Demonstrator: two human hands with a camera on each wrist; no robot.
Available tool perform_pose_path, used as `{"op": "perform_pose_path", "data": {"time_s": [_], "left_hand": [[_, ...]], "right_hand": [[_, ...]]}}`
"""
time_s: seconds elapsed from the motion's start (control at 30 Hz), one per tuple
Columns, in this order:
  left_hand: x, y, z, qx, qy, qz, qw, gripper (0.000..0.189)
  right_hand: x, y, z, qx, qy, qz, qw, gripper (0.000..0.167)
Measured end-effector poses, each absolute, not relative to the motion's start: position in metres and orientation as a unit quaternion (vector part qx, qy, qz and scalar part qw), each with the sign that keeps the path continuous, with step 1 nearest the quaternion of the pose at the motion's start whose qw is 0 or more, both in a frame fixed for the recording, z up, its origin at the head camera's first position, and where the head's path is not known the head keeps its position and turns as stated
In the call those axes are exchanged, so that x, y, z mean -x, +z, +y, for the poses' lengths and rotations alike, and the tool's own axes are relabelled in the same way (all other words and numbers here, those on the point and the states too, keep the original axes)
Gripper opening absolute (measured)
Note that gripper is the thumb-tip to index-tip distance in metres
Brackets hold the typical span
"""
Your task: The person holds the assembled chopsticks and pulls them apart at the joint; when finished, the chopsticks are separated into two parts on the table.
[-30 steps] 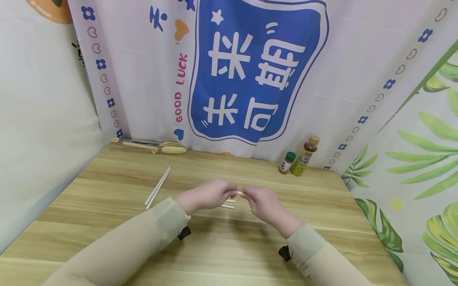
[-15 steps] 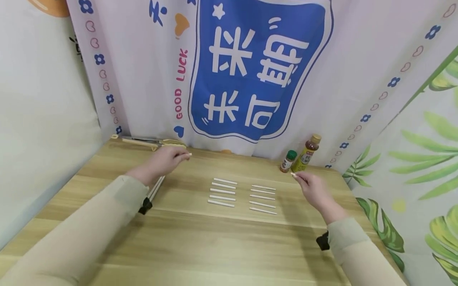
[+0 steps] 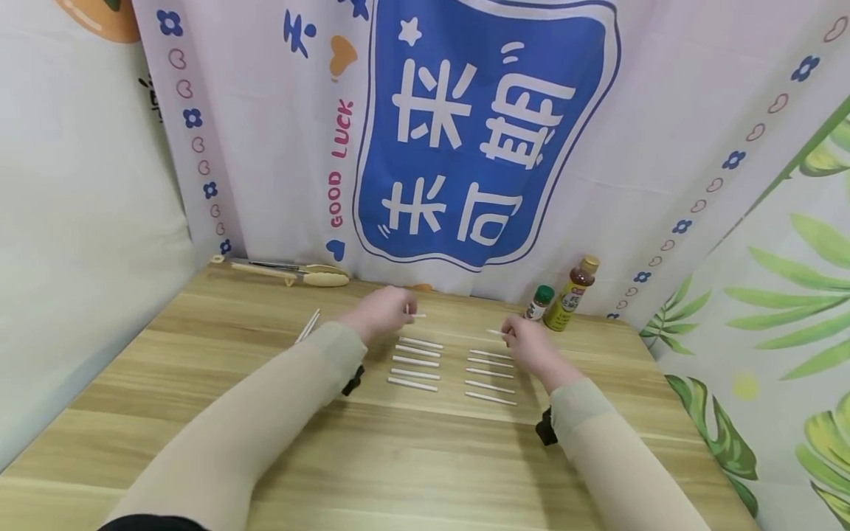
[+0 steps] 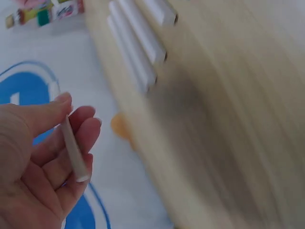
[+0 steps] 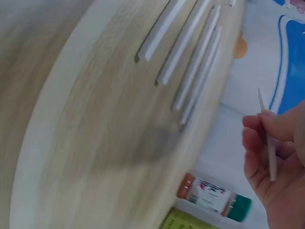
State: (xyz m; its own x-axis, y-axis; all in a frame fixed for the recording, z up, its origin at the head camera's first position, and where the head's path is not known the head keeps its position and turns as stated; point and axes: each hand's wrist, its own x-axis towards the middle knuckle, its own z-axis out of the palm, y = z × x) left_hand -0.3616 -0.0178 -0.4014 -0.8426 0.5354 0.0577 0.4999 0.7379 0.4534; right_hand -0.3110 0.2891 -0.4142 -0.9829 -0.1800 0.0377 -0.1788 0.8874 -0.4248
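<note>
A pale wood-grain tabletop (image 3: 199, 413) with straight edges is backed by a soft printed curtain (image 3: 478, 125). On it lie two columns of short white sticks, the left column (image 3: 415, 363) and the right column (image 3: 490, 376), set apart by bare wood. The left hand (image 3: 381, 313) pinches a short white stick (image 4: 74, 150) in its grip just beyond the left column; the right hand (image 3: 527, 343) pinches a thin tapered stick (image 5: 268, 138) above the right column. Two small bottles (image 3: 561, 299) stand at the far edge.
</note>
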Motion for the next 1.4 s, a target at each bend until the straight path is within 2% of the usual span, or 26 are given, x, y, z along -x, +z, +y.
{"op": "perform_pose_path", "data": {"time_s": [0.33,0.8,1.2,1.4], "left_hand": [[0.374,-0.43,0.017,-0.333,0.223,0.915,0.05,0.014],[0.375,-0.439,0.024,-0.307,0.202,0.928,0.054,0.014],[0.372,-0.44,0.024,-0.305,0.225,0.925,0.041,0.012],[0.366,-0.419,0.006,-0.316,0.265,0.91,0.022,0.015]], "right_hand": [[0.334,-0.441,0.279,0.089,-0.225,0.97,0.014,0.005],[0.335,-0.449,0.272,0.087,-0.232,0.969,0.018,0.006],[0.339,-0.449,0.267,0.07,-0.232,0.97,0.026,0.012],[0.34,-0.449,0.267,0.083,-0.219,0.972,0.025,0.018]]}}
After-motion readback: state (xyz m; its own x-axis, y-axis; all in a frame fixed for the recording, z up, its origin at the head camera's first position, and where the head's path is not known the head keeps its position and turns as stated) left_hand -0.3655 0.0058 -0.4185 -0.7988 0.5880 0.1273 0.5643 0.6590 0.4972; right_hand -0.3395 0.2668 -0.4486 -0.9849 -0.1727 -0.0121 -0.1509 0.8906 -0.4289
